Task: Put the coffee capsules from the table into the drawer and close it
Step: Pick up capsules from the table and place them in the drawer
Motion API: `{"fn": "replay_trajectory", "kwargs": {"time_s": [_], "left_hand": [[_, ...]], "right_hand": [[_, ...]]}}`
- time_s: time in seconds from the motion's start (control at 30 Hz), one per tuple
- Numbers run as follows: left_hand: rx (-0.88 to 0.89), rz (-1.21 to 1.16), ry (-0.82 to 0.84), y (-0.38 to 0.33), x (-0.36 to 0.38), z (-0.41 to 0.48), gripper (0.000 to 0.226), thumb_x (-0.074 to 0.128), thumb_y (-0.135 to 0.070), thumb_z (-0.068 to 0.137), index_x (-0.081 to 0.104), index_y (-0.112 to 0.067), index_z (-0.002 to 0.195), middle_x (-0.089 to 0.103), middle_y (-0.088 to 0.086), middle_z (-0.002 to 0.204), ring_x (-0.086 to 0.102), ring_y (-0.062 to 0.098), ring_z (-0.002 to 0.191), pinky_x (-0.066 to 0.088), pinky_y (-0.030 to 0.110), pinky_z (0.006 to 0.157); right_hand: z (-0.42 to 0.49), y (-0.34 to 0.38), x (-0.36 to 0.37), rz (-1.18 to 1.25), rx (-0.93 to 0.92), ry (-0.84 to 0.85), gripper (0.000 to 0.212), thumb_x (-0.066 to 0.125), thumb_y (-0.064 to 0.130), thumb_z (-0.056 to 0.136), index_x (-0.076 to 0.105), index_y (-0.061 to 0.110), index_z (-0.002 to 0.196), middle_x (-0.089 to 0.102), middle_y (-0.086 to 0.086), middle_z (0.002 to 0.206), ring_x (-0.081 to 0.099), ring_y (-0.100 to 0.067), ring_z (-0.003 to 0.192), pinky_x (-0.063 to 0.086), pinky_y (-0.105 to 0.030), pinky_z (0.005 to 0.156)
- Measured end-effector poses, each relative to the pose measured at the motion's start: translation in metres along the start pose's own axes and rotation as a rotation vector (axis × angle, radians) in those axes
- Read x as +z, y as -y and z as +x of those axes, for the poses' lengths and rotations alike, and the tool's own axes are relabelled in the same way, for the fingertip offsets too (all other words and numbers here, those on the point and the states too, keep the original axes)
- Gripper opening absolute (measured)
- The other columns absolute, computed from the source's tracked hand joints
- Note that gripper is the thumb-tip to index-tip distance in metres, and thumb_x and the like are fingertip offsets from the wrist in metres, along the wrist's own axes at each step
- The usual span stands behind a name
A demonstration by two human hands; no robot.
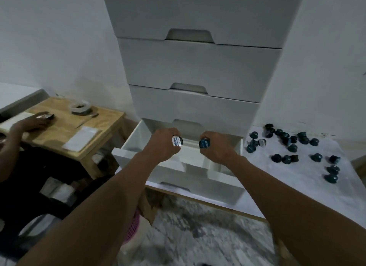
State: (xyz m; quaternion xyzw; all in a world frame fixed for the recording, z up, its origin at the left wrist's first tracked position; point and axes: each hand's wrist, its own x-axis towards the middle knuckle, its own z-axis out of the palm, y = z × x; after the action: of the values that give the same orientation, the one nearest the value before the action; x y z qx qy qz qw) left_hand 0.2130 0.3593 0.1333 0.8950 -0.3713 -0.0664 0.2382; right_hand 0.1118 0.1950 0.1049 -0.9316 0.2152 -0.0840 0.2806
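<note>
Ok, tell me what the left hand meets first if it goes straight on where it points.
Probably the closed white drawer front just above the open white drawer; how far the left hand is from it is unclear.

Both hands grip capsules — above open drawer [158, 166].

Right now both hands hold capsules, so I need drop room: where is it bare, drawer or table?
The drawer floor looks bare left of the left hand and under the right hand. The table is bare along its near edge, in front of the capsules; its back and right side are crowded.
</note>
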Motion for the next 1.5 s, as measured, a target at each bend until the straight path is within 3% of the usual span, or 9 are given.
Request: {"fn": "replay_trajectory", "kwargs": {"time_s": [0.33, 0.43, 0.53, 0.63, 0.77, 0.93, 1.17, 1.37, 1.5], "left_hand": [[0.031, 0.005, 0.316, 0.067, 0.026, 0.088, 0.034, 0.077, -0.015, 0.074, 0.065, -0.014, 0.106, 0.068, 0.004, 0.101, 0.062, 0.017, 0.087, 0.054, 0.030, 0.078], [0.056, 0.092, 0.428, 0.085, 0.038, 0.111, 0.035, 0.075, -0.023, 0.076, 0.064, -0.020, 0.109, 0.067, -0.001, 0.104, 0.061, 0.016, 0.091, 0.049, 0.021, 0.071], [0.098, 0.171, 0.547, 0.099, 0.050, 0.126, 0.033, 0.072, -0.028, 0.078, 0.061, -0.025, 0.110, 0.061, -0.008, 0.101, 0.051, 0.010, 0.087, 0.031, 0.009, 0.056], [0.149, 0.192, 0.657, 0.117, 0.061, 0.134, 0.032, 0.070, -0.026, 0.078, 0.061, -0.026, 0.109, 0.061, -0.006, 0.100, 0.053, 0.011, 0.088, 0.034, 0.014, 0.055], [0.252, 0.227, 0.752, 0.139, 0.073, 0.142, 0.035, 0.071, -0.026, 0.077, 0.059, -0.024, 0.110, 0.063, 0.001, 0.103, 0.057, 0.016, 0.090, 0.040, 0.023, 0.067], [0.367, 0.254, 0.788, 0.153, 0.082, 0.146, 0.033, 0.071, -0.024, 0.078, 0.057, -0.021, 0.109, 0.061, 0.008, 0.108, 0.059, 0.027, 0.095, 0.043, 0.028, 0.071], [0.431, 0.246, 0.800, 0.156, 0.094, 0.148, 0.041, 0.075, -0.026, 0.075, 0.055, -0.018, 0.110, 0.060, 0.010, 0.110, 0.058, 0.028, 0.096, 0.050, 0.035, 0.078], [0.415, 0.232, 0.861, 0.149, 0.094, 0.151, 0.024, 0.061, -0.023, 0.089, 0.061, -0.016, 0.112, 0.059, 0.012, 0.113, 0.059, 0.028, 0.096, 0.047, 0.031, 0.075], [0.411, 0.274, 0.911, 0.145, 0.092, 0.150, 0.021, 0.065, -0.019, 0.088, 0.065, -0.015, 0.108, 0.060, 0.010, 0.111, 0.060, 0.026, 0.092, 0.046, 0.029, 0.072]], "right_hand": [[0.092, -0.019, 0.068, 0.038, 0.088, 0.133, 0.033, 0.070, 0.009, 0.077, 0.066, 0.012, 0.110, 0.068, -0.007, 0.109, 0.063, -0.024, 0.097, 0.049, -0.027, 0.080], [0.110, -0.026, 0.091, 0.040, 0.162, 0.216, 0.038, 0.069, 0.011, 0.077, 0.063, 0.014, 0.115, 0.065, -0.008, 0.113, 0.062, -0.026, 0.100, 0.050, -0.029, 0.084], [0.117, -0.029, 0.106, 0.033, 0.229, 0.248, 0.035, 0.069, 0.013, 0.076, 0.064, 0.015, 0.111, 0.065, -0.007, 0.112, 0.061, -0.025, 0.100, 0.053, -0.033, 0.085], [0.115, -0.027, 0.117, 0.022, 0.254, 0.320, 0.036, 0.071, 0.015, 0.076, 0.063, 0.016, 0.111, 0.064, -0.003, 0.114, 0.059, -0.022, 0.102, 0.050, -0.030, 0.085], [0.108, -0.018, 0.128, 0.012, 0.308, 0.325, 0.034, 0.071, 0.014, 0.076, 0.064, 0.013, 0.110, 0.065, -0.006, 0.112, 0.059, -0.024, 0.101, 0.050, -0.032, 0.086], [0.095, -0.009, 0.139, -0.007, 0.393, 0.335, 0.032, 0.072, 0.014, 0.078, 0.065, 0.013, 0.109, 0.064, -0.007, 0.113, 0.059, -0.024, 0.103, 0.050, -0.035, 0.090], [0.095, -0.008, 0.143, 0.009, 0.448, 0.373, 0.036, 0.075, 0.017, 0.076, 0.064, 0.018, 0.111, 0.062, -0.002, 0.115, 0.057, -0.019, 0.103, 0.046, -0.025, 0.085], [0.099, -0.008, 0.143, 0.040, 0.473, 0.398, 0.029, 0.057, 0.010, 0.085, 0.068, 0.015, 0.112, 0.070, -0.007, 0.102, 0.068, -0.017, 0.070, 0.054, -0.022, 0.068], [0.101, -0.009, 0.143, 0.052, 0.488, 0.460, 0.027, 0.057, 0.004, 0.083, 0.070, 0.011, 0.106, 0.073, -0.012, 0.093, 0.071, -0.020, 0.069, 0.060, -0.033, 0.075]]}}
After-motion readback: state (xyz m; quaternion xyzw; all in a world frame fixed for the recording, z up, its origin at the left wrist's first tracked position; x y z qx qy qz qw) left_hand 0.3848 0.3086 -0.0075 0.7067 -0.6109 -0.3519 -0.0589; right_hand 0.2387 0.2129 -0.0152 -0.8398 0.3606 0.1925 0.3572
